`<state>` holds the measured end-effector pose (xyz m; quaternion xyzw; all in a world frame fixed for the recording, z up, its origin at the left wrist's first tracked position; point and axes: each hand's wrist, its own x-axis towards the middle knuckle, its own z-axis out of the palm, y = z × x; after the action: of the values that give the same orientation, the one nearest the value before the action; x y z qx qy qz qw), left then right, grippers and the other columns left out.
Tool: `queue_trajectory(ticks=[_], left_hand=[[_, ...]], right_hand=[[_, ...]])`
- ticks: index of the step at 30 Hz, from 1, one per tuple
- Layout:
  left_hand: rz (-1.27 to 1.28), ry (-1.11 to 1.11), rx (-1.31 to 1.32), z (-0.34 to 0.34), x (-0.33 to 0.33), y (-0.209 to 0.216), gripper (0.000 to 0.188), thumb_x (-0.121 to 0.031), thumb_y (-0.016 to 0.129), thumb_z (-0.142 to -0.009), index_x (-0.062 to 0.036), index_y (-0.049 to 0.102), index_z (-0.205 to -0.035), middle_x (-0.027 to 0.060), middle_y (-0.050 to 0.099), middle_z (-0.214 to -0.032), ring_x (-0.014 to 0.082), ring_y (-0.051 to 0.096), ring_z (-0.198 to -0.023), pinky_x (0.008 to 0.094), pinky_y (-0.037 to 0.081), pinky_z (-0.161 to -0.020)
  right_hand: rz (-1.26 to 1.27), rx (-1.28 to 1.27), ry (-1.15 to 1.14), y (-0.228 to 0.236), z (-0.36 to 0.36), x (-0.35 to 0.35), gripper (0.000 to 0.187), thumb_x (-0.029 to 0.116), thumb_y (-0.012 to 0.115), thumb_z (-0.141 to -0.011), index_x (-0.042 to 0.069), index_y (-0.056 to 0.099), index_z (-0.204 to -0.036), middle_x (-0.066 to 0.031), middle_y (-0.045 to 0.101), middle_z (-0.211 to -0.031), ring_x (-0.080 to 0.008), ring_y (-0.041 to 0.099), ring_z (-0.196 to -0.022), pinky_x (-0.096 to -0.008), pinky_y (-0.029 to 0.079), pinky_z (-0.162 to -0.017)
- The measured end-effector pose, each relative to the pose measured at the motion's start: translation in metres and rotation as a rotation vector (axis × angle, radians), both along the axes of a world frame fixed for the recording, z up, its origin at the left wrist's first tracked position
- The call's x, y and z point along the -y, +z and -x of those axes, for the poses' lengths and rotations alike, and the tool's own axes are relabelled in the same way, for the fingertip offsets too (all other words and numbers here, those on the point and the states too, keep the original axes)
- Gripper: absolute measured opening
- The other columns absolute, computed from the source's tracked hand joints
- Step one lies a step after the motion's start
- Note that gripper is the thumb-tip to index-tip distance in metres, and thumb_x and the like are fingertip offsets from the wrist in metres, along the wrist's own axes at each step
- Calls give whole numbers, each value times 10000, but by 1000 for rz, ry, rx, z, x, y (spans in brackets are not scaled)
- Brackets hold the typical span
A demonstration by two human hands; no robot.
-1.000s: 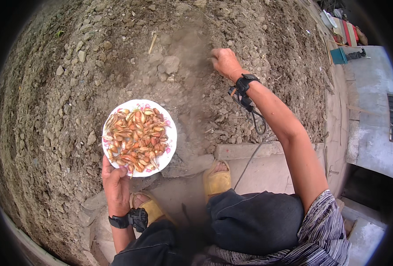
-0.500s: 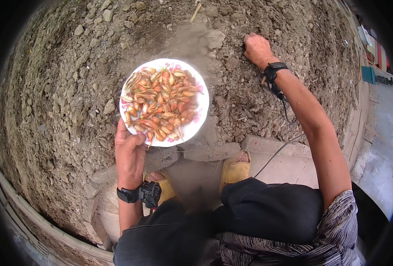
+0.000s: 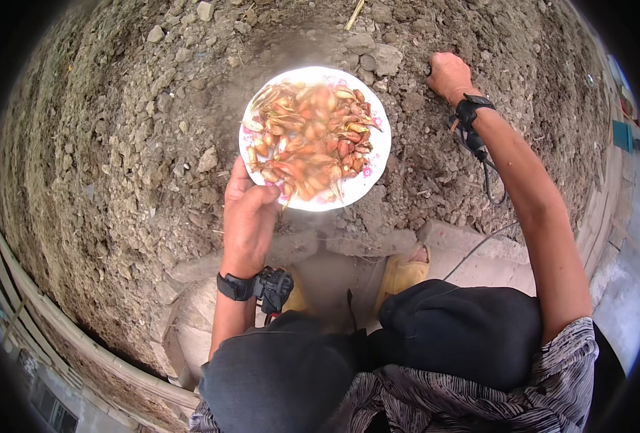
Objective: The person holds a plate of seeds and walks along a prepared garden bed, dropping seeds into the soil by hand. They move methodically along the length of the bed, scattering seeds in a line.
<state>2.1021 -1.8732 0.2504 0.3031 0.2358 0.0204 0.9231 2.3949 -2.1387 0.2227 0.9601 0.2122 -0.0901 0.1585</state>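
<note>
My left hand (image 3: 251,216) grips the near-left rim of a round white plate (image 3: 369,193) with a pink floral border, thumb over the edge. Heaped on it are many small orange-brown shallot bulbs (image 3: 313,137), some with dry stalky tips; glare and haze blur the middle of the pile. The plate is held above the soil in front of my knees. Beyond it to the right, my right hand (image 3: 450,76) is down at the soil, closed with the back of the hand up. Its fingertips are mostly hidden, and what they may hold cannot be made out.
Loose, cloddy soil (image 3: 154,144) with stones fills the bed ahead. Along its near side runs a stone edging (image 3: 471,242), by my yellow sandals (image 3: 401,278). A black cable (image 3: 489,184) hangs from my right wrist. A teal box (image 3: 622,136) stands far right.
The view has shifted, so the scene sits farther right. My left hand has carried the plate slightly forward and right. My right hand stays low at the soil, still closed.
</note>
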Motion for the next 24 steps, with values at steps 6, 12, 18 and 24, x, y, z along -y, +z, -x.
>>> queue_trajectory(ticks=[6,12,18,24], left_hand=[[-19,-36,5,5,0,1,558,90,456,-745,-8,429,-1293,107,548,-1222,199,562,-1088,352,458,-932],[-61,-39,18,9,3,9,575,98,466,-752,-3,414,-1316,116,543,-1240,211,555,-1111,360,447,-968],[-118,-33,36,29,7,21,531,80,445,-754,-17,443,-1277,78,570,-1176,144,587,-1000,283,487,-832],[-129,-44,27,42,9,11,511,76,455,-762,-28,452,-1262,68,574,-1160,135,588,-990,267,496,-797]], right_hand=[[-18,-4,-72,-3,-13,8,192,104,645,-732,11,664,-899,-185,656,-970,-359,623,-934,-446,517,-799],[20,-18,-131,6,-2,-13,218,77,619,-743,11,670,-944,-203,650,-996,-372,617,-969,-437,520,-809],[-220,21,-24,18,8,23,202,158,582,-804,7,651,-918,-209,645,-982,-391,606,-940,-459,489,-813],[-576,-86,219,77,90,-6,209,80,571,-783,20,642,-971,-160,606,-939,-371,594,-851,-435,479,-763]])
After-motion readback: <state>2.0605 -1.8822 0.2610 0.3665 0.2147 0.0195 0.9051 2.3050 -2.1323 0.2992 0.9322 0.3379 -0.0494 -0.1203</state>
